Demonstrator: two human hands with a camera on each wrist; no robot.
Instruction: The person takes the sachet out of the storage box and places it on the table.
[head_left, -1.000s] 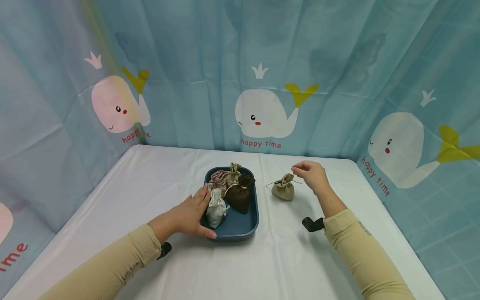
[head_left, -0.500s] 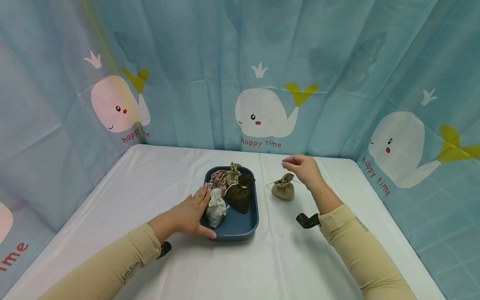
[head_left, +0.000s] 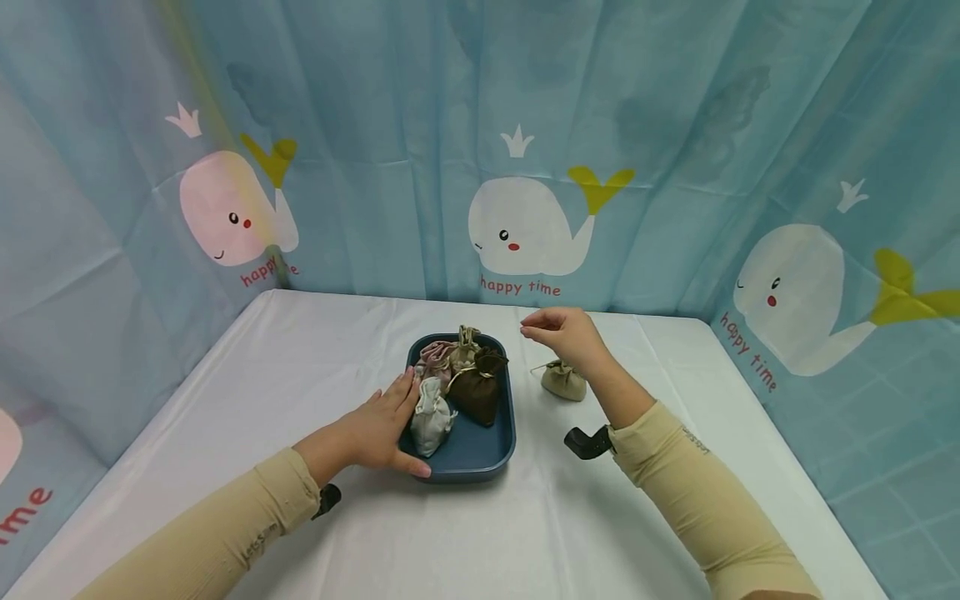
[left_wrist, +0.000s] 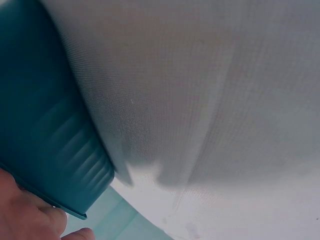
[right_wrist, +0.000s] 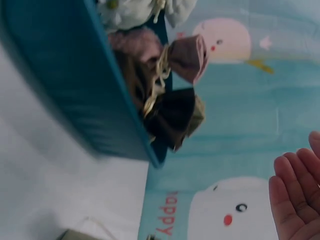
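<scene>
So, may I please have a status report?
Left fingers on blue tray; right fingers empty. Four pouches inside. Olive pouch outside, partly behind right hand.

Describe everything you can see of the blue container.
The blue container is rectangular, with rounded corners and raised walls. It looks like smooth plastic; the left-wrist view shows ridges outside. It stands upright on the white cloth, holding a pink pouch, an olive pouch, a dark brown pouch and a pale grey pouch. Its near-right floor is bare. The left hand rests against its left side.
</scene>
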